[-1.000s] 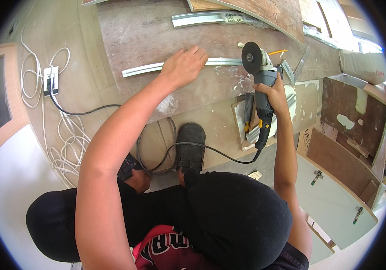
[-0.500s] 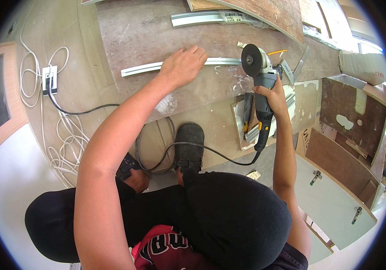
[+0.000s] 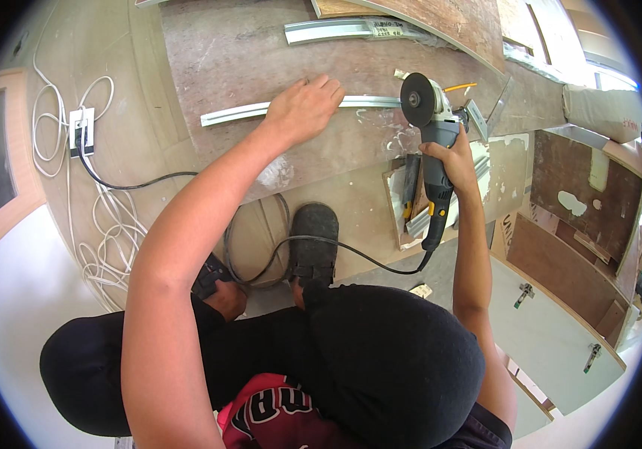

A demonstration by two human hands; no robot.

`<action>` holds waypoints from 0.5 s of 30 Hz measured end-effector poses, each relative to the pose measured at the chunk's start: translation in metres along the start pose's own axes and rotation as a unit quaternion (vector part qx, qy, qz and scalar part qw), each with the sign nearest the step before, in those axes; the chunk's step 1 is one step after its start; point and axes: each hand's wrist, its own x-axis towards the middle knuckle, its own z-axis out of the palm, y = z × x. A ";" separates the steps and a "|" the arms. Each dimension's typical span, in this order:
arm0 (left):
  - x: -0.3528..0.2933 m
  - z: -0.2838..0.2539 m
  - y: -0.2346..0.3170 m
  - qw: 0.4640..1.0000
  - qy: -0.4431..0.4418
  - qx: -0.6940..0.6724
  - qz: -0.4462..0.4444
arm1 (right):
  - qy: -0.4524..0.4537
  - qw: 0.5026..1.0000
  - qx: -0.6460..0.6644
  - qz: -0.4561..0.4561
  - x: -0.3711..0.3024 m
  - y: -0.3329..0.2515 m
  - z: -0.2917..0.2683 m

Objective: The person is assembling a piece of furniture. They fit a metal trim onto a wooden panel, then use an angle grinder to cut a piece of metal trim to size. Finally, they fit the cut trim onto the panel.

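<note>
Gripping a grinder in the fingers of the right hand, with the disc just beyond them, next to a metal strip. Trailing a black cord behind those fingers. Curling the left hand over the strip, above a wooden board; cannot tell if clasping or only pressing.

We record bright light, blown out at upper right; fisheye bows outer edges; corners black; angle grinder sharp.
</note>
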 end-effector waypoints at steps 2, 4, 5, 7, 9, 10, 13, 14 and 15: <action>0.000 0.000 0.000 1.000 0.002 -0.003 -0.004 | -0.002 1.000 0.001 0.001 -0.001 -0.001 0.000; 0.001 0.000 -0.001 1.000 0.000 -0.004 -0.005 | 0.000 1.000 -0.004 -0.002 -0.001 -0.002 0.000; 0.001 -0.001 -0.001 1.000 -0.001 -0.005 -0.004 | 0.000 1.000 -0.002 -0.003 -0.001 -0.001 0.000; 0.001 -0.001 -0.001 1.000 -0.003 -0.007 -0.003 | -0.002 1.000 0.001 -0.002 0.000 0.000 0.000; 0.001 0.000 0.000 1.000 -0.003 -0.010 -0.002 | -0.001 1.000 -0.001 0.001 -0.001 -0.001 0.000; 0.001 -0.001 0.000 1.000 -0.005 -0.009 -0.002 | 0.000 1.000 -0.001 0.002 -0.001 -0.002 0.000; 0.001 -0.001 0.000 1.000 -0.005 -0.007 -0.001 | 0.000 1.000 -0.004 0.003 -0.002 -0.002 0.000; 0.001 -0.001 0.001 1.000 -0.002 -0.005 0.001 | -0.001 1.000 -0.004 0.005 -0.002 -0.002 -0.001; 0.002 -0.002 0.001 1.000 0.000 -0.003 0.003 | -0.001 1.000 -0.003 0.006 -0.002 -0.003 -0.001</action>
